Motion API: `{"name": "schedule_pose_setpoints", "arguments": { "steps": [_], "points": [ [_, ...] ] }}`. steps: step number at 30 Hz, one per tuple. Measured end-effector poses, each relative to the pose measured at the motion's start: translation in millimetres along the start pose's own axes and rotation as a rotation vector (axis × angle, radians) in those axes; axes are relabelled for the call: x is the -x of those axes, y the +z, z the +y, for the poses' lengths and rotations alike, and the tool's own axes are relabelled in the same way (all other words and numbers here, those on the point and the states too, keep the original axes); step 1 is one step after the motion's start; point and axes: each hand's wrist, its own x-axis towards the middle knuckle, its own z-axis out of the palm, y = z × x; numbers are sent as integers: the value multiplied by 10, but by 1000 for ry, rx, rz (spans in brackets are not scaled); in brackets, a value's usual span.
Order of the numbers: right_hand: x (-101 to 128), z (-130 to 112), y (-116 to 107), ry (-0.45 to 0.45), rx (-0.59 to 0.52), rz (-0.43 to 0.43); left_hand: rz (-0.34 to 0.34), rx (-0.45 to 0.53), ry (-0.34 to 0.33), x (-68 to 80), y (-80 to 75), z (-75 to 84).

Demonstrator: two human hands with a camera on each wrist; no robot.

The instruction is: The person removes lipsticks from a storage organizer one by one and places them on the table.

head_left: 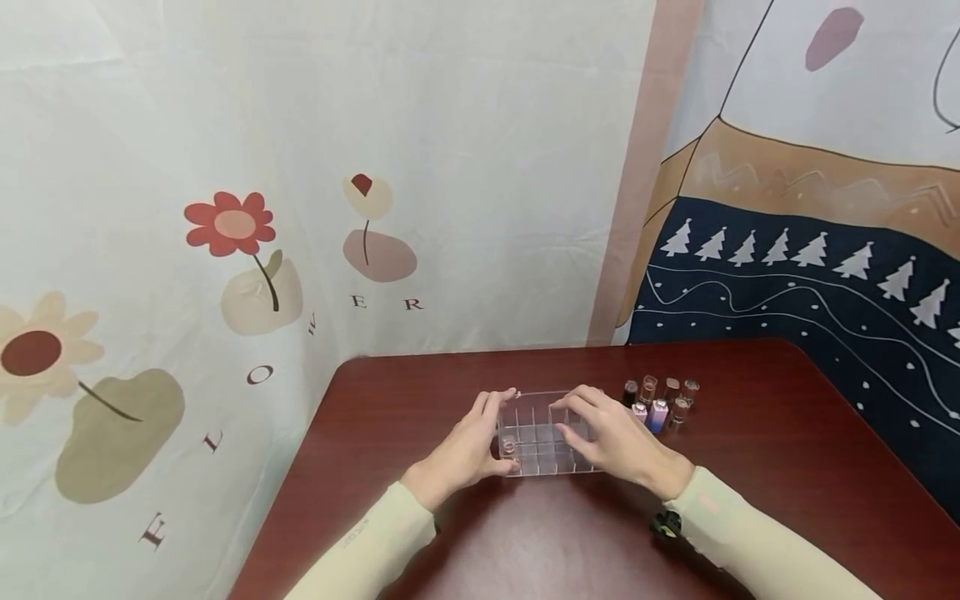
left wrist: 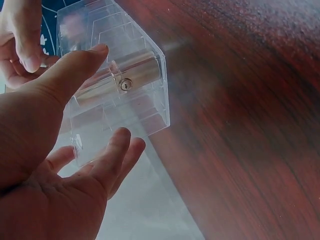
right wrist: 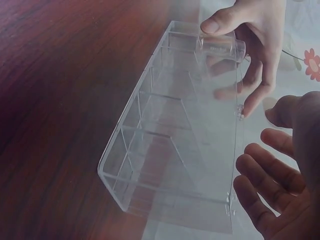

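Note:
A clear plastic organizer (head_left: 542, 436) with several compartments sits on the dark red table (head_left: 750, 467). One small bottle (head_left: 509, 447) stands in its left end, seen through the wall in the left wrist view as the bottle (left wrist: 126, 80). My left hand (head_left: 468, 446) grips that end of the organizer (right wrist: 165, 150), thumb on the rim and fingers round the outer wall. My right hand (head_left: 615, 437) arches over the right end. Its relaxed fingers (right wrist: 265, 165) lie just beside the long wall, and I cannot tell whether they touch it.
Several small bottles (head_left: 660, 402) stand in a cluster right of the organizer, close to my right hand. Printed cloth hangs behind and left of the table, whose left edge runs near my left sleeve (head_left: 367, 542).

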Motion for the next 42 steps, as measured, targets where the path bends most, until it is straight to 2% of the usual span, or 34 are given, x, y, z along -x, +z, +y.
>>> {"name": "schedule_pose_setpoints", "arguments": {
  "steps": [14,23,30,42],
  "points": [
    [-90,-48,133,-18,-25,-15,11,-1,3,-31,3,-36],
    [-121,-105,209,6,-54,-74,10,24,-2,-20,22,-58],
    [-148,-141,278,10,-90,-82,9,37,-3,-26,30,-56],
    [-185,-219,387,31,-108,-141,16,9,8,-24,30,-61]
  ]
}}
